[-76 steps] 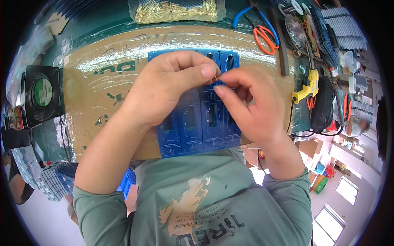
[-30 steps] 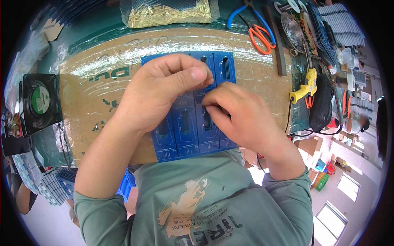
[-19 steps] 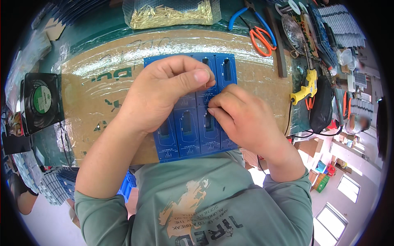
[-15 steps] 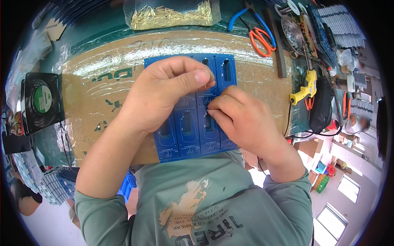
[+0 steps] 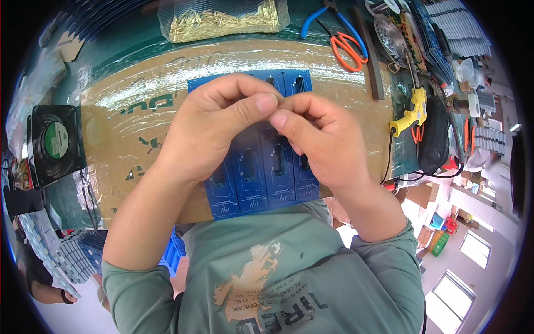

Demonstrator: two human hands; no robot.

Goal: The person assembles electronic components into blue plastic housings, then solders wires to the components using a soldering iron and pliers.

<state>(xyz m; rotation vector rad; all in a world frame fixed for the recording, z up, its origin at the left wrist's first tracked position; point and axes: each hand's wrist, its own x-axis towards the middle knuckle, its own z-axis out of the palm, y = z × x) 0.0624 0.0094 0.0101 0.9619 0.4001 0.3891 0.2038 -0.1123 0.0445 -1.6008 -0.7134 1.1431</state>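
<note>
As seen from beside the bench, with twelve o'clock pointing away from the wearer, the items stand as follows.

Item one: left hand [image 5: 208,125], at eleven from the centre of the board; thumb pressed to the curled forefinger. Whether anything lies between, I cannot tell.

Item two: right hand [image 5: 328,136], at two; thumb and forefinger brought up to the left fingertips. Contents hidden; whether its own tips touch, I cannot tell.

Item three: blue circuit board [image 5: 261,192], slotted, lying flat on the cardboard sheet [image 5: 108,183] beneath both hands, its upper part largely covered by them.

Item four: gold-coloured pins [image 5: 222,23], loose in a clear tray, near twelve.

Item five: blue-handled pliers [image 5: 355,33], at one; yellow-handled tool [image 5: 413,117], at three; black fan [image 5: 55,139], at nine.

Remarks on good handling, by my judgement: light fingertip pressure, the left pinch held still while the right does the fine moving, wrists low and steady, the slots kept in sight, and the board not nudged on its sheet.
</note>
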